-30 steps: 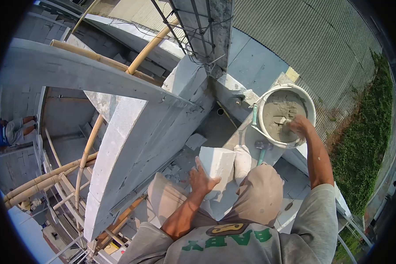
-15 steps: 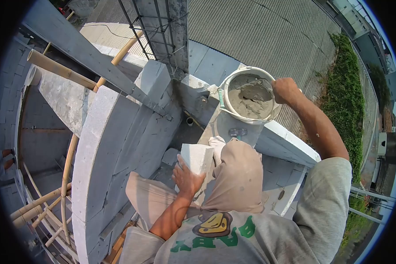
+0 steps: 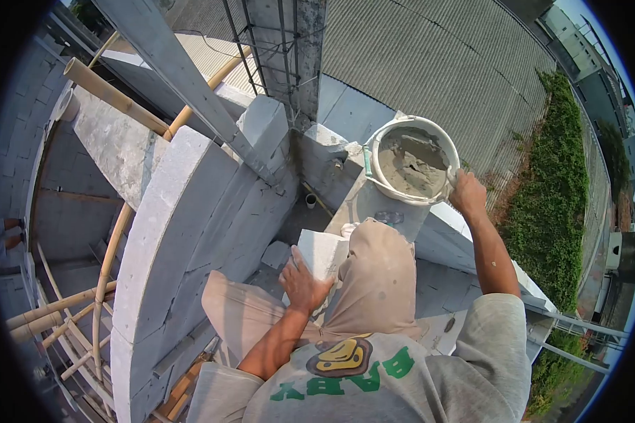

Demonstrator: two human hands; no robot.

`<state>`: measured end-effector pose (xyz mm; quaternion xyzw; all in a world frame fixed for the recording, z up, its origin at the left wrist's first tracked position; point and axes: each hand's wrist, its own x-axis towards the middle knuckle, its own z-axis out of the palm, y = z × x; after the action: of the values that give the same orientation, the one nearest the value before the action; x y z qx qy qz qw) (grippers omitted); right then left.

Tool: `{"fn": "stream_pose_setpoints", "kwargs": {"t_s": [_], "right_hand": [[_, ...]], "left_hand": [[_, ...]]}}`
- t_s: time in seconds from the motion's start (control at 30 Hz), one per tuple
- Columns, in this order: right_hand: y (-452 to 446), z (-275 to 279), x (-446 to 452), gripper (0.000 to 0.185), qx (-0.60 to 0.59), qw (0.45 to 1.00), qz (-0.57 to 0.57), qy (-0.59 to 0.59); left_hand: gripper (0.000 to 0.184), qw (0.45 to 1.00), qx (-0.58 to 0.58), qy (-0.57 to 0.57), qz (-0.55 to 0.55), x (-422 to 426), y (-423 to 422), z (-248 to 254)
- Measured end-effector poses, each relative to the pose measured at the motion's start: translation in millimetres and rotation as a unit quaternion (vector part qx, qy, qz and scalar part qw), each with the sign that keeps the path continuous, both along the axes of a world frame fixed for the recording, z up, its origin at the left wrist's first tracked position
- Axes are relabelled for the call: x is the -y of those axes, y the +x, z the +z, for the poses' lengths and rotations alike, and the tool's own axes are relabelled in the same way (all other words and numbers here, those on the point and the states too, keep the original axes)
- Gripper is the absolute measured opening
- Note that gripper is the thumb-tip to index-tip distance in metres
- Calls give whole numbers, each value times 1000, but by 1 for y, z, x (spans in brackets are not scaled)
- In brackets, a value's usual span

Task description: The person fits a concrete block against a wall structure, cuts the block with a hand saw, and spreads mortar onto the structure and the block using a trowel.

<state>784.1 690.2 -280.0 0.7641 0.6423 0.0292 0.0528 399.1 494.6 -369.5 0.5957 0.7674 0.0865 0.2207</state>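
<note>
My left hand (image 3: 307, 285) is closed around the side of a small white lightweight concrete block (image 3: 322, 252), which rests against my raised knee. My right hand (image 3: 468, 194) is closed at the right rim of a white bucket (image 3: 382, 185), its fingertips on the edge. Grey wet mortar (image 3: 410, 166) lies inside the bucket, with a hollow in its surface. A green grip (image 3: 367, 161) shows on the bucket's left side. The bucket stands on a wall ledge (image 3: 349, 201) in front of me. No trowel can be made out.
A hammer head (image 3: 388, 217) lies below the bucket. A curved block wall (image 3: 183, 225) rises on my left, with bamboo poles (image 3: 109, 264) beyond. A concrete column with rebar (image 3: 286, 56) stands ahead. Corrugated roofing (image 3: 430, 63) and hedge greenery (image 3: 554, 190) lie beyond the wall.
My right hand has come down along the bucket's rim, and the elbow has drawn inward. The mortar's raised lump now looks flatter. My left hand keeps the block; the view has shifted slightly.
</note>
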Motion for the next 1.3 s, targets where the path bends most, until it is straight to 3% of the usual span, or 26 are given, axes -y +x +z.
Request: {"fn": "stream_pose_setpoints", "kwargs": {"t_s": [0.03,0.1,0.2,0.23,0.37,0.5,0.67,0.77,0.87,0.97,1.13,1.3], "right_hand": [[16,-11,4,31,-1,999,5,36],[41,-17,-6,28,-178,975,-45,-124],[-4,11,-4,21,-420,861,-239,-156],[-18,15,-6,19,-463,841,-224,-165],[-76,18,-40,24,-450,868,-33,-210],[-168,4,-105,38,-225,937,207,-169],[-270,-33,-168,44,-264,914,299,-75],[-303,-78,-186,44,-269,888,370,52],[-328,-149,-179,49,-318,879,343,96],[-344,-205,-165,46,-306,904,299,-2],[-354,-225,-164,35,-326,902,282,-10],[-346,-248,-143,34,-347,906,241,-32]], "left_hand": [[128,1000,2,9,-2,0,-1,-2],[128,1000,3,25,-5,0,-4,-4],[127,999,0,41,-9,2,-4,-8],[128,999,-2,45,-8,3,-3,-11],[128,999,7,51,-13,4,-4,-15],[121,999,-4,29,-20,1,-8,-9],[113,1000,-11,26,-9,-1,-4,-2],[107,1000,-13,18,-19,5,-4,-1],[110,999,-8,42,-28,10,-7,-10],[99,999,3,39,-28,8,-5,-3],[88,999,11,39,-29,8,-6,3],[96,999,21,14,-34,12,-17,-4]]}}
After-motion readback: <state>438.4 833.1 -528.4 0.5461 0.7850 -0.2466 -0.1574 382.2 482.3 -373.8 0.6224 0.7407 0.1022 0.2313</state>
